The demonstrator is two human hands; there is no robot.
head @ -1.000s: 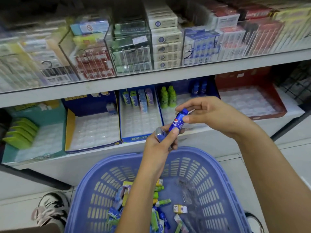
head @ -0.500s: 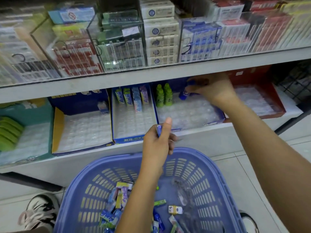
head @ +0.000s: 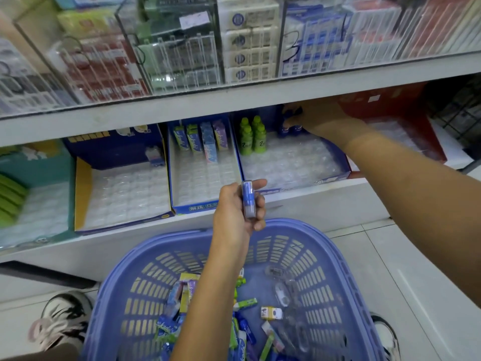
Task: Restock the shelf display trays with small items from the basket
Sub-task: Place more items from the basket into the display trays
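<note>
The left hand (head: 238,209) is holding a small blue tube (head: 247,198) over the far rim of the basket (head: 335,252), just in front of the front edge of the lower shelf (head: 325,201). Its fingers are clamped round the tube's lower half, with one digit lying straight beside the far end. The tube's long axis is running away from the person, and its far end is pointing at the shelf edge where the carton tray (head: 170,183) and the blue tray (head: 341,165) meet. It seems to be sitting in a clear casing, and blur is hiding any label.

The right hand (head: 316,118) is reaching to the back edge of the blue tray, its forearm crossing above the tray's right front corner. Its fingers are bending over the blue bottles (head: 291,130) standing there, but I cannot tell whether they are gripping one. The green bottles (head: 251,136) are standing upright just left of the blue ones. The upper shelf (head: 234,100) is hanging close over the hand and cutting off its top.

Four slim cartons (head: 205,142) are lining the carton tray's back edge. A yellow-sided tray (head: 82,194) is sitting further left and a red tray (head: 432,142) further right. Loose small items (head: 244,332) are lying in the basket bottom, and a shoe (head: 62,319) is showing on the floor beside it.
</note>
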